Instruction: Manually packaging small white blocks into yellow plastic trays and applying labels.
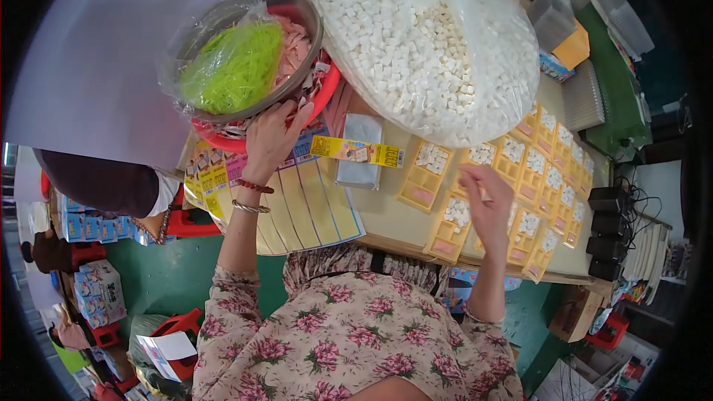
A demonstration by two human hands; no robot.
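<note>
My left hand (271, 137) reaches to the near rim of a steel bowl (306, 18), its fingers stretched out and the thumb apart. In the bowl lie a clear bag of bright green strips (230, 67) and some pink pieces (295, 48). A red basin (327, 89) sits beneath it. My right hand (490, 204) is over the yellow compartment trays (443, 249), fingers curled in a pinch; what they hold, if anything, is too small to make out. Several trays carry small white cubes (457, 212) and a pink piece.
A big clear bag of white cubes (431, 52) fills the table's far side. Printed yellow sheets (297, 215) lie left of a stack of clear sleeves (360, 171) with a yellow printed strip (356, 151) on top. Black adapters (605, 226) stand at the right edge.
</note>
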